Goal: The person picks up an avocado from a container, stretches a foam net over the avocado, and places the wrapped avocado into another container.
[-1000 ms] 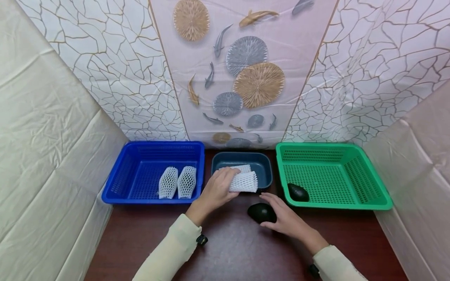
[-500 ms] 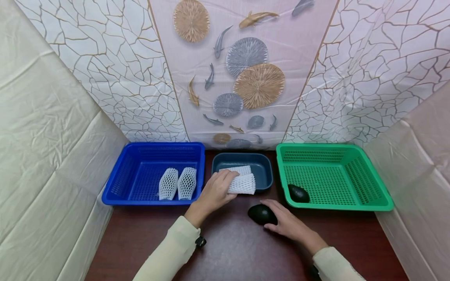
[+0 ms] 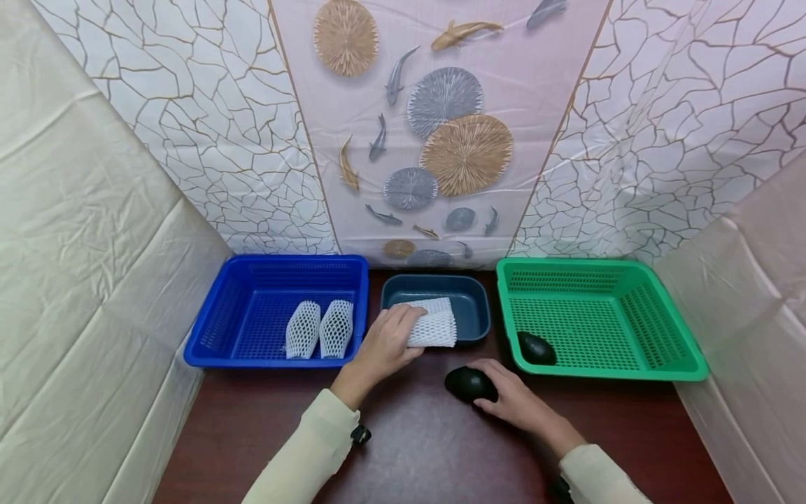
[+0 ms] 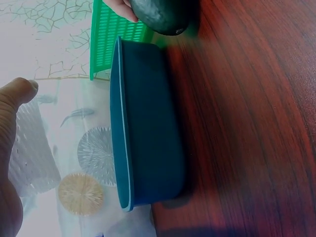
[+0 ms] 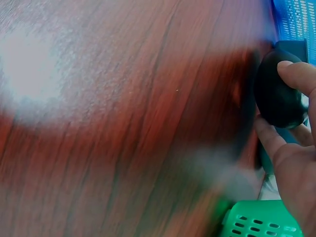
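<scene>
My left hand (image 3: 385, 344) pinches a white foam net sleeve (image 3: 439, 329) over the front of the dark teal tray (image 3: 474, 281). The left wrist view shows the tray's long side (image 4: 153, 123) and a thumb (image 4: 19, 91) on the pale sleeve (image 4: 32, 148). Just in front of the tray, my right hand (image 3: 516, 397) grips a dark avocado (image 3: 467, 384), thumb and fingers on its right end. In the right wrist view the avocado (image 5: 277, 94) sits between the thumb and fingers. Whether it touches the table is unclear.
A blue basket (image 3: 217, 315) on the left holds two bulging foam net sleeves (image 3: 319, 329). On the right, a green basket (image 3: 683, 336) has another avocado (image 3: 536, 348) in its near left corner. Brown table (image 3: 415, 448) extends toward me; patterned cloth walls rise behind and beside.
The right hand has closed in on the avocado and now grips it. The left hand's sleeve has shifted slightly left and up, now blending with the sleeve seen behind it earlier.
</scene>
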Tool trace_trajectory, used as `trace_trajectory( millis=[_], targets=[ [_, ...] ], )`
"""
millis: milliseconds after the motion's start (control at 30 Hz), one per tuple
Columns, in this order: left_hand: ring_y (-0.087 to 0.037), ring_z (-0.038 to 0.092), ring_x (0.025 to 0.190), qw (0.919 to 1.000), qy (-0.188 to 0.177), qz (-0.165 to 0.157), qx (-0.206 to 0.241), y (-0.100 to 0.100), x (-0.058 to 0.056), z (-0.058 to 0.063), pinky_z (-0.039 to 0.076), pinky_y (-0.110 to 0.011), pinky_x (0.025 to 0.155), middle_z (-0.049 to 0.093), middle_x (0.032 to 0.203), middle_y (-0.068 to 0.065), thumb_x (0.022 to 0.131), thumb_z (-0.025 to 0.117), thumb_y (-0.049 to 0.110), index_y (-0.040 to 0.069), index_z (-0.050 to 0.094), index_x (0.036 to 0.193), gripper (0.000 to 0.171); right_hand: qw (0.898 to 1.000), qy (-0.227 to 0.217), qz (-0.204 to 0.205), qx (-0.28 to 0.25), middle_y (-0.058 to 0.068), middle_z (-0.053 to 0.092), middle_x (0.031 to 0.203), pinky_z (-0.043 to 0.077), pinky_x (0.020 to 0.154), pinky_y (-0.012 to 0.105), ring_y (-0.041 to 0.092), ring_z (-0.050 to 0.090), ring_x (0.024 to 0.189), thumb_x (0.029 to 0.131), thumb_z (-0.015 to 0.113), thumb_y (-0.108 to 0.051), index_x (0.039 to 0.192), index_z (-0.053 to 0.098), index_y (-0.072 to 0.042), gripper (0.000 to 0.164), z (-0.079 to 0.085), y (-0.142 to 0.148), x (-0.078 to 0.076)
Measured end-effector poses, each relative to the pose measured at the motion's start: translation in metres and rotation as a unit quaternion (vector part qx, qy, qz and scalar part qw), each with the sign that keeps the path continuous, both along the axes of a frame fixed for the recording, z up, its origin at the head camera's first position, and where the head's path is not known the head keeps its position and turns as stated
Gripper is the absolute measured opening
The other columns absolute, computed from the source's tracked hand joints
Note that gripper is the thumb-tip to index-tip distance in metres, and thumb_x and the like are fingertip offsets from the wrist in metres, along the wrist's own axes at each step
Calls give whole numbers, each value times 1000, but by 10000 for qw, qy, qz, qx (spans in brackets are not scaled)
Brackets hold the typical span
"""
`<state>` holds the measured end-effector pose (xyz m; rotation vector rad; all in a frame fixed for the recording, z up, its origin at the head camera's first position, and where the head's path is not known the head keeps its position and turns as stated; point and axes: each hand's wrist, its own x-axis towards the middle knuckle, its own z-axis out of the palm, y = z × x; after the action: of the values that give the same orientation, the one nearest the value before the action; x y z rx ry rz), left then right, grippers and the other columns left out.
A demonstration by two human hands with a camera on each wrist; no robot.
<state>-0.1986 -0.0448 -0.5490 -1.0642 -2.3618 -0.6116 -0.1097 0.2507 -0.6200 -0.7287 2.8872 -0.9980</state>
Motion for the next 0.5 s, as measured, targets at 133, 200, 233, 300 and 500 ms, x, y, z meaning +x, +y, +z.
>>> trace_trajectory(
  millis=[133, 200, 233, 300, 500],
  targets=[
    [-21, 63, 117, 10000, -4, 23, 0, -1, 0, -1, 55, -38, 89, 68, 123, -6, 82, 84, 24, 9, 60, 130, 55, 9999, 149, -76, -10, 2, 59, 141, 54, 99, 47, 21, 59, 130, 82, 88, -17, 141, 58, -13, 67, 5, -2, 1],
    [-21, 63, 117, 10000, -16, 33, -7, -1, 0, -1, 55, -38, 90, 68, 123, -6, 83, 84, 24, 9, 60, 131, 56, 9997, 224, -94, -33, 1, 58, 141, 54, 99, 47, 21, 59, 130, 81, 89, -16, 141, 58, -14, 67, 9, -3, 1],
    [-21, 62, 117, 10000, -22, 35, -6, -1, 1, -1, 55, -38, 90, 68, 123, -6, 83, 83, 24, 9, 60, 131, 56, 9997, 236, -102, -39, 0, 58, 142, 54, 100, 47, 20, 58, 130, 82, 89, -17, 142, 57, -14, 68, 12, -4, 1],
    [-21, 62, 117, 10000, -35, 45, -2, -2, 1, -1, 55, -37, 90, 68, 123, -6, 83, 83, 23, 9, 60, 131, 56, 9996, 264, -89, -52, 0, 57, 142, 54, 100, 47, 20, 58, 131, 82, 88, -17, 142, 57, -15, 68, 17, -4, 0],
    [-21, 62, 116, 10000, -56, 62, 36, -3, 1, -2, 55, -37, 90, 68, 123, -6, 83, 83, 23, 9, 60, 130, 55, 9994, 324, -102, -55, 2, 55, 145, 54, 100, 50, 23, 56, 133, 84, 87, -17, 145, 54, -16, 70, 32, -3, -4]
  ],
)
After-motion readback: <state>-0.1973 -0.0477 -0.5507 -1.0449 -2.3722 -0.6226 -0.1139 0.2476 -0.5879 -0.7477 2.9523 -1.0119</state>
